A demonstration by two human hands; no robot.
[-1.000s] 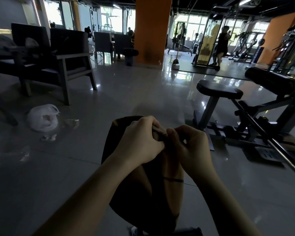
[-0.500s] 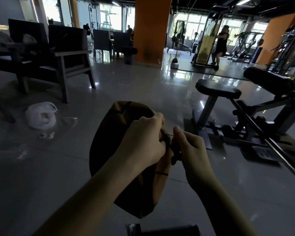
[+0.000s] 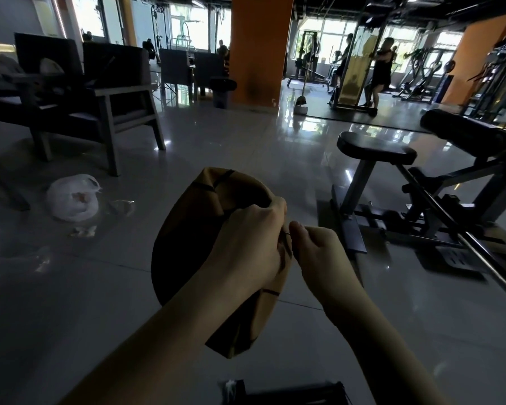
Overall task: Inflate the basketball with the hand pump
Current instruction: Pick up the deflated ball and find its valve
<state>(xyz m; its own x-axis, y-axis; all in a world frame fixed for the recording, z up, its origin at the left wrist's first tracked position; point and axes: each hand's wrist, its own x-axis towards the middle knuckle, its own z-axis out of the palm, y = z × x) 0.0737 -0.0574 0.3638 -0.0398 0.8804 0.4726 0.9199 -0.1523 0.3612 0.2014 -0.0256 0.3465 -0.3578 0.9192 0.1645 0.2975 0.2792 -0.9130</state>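
Needle-in step, looks like: your left hand [image 3: 249,244] grips the limp basketball [image 3: 187,229] left of the gym bench [image 3: 374,147], your right hand [image 3: 316,252] pinches a thin needle [image 3: 287,233] against it; next you likely need a straight push into the valve.

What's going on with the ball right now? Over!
Left hand grips the flat, folded basketball. Right hand pinches a thin needle, tip at the left fingers. Nothing blocks the hands; pump body not made out.

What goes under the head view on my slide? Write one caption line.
Left hand grips a deflated basketball while the right hand pinches a thin needle against it, gym floor below.
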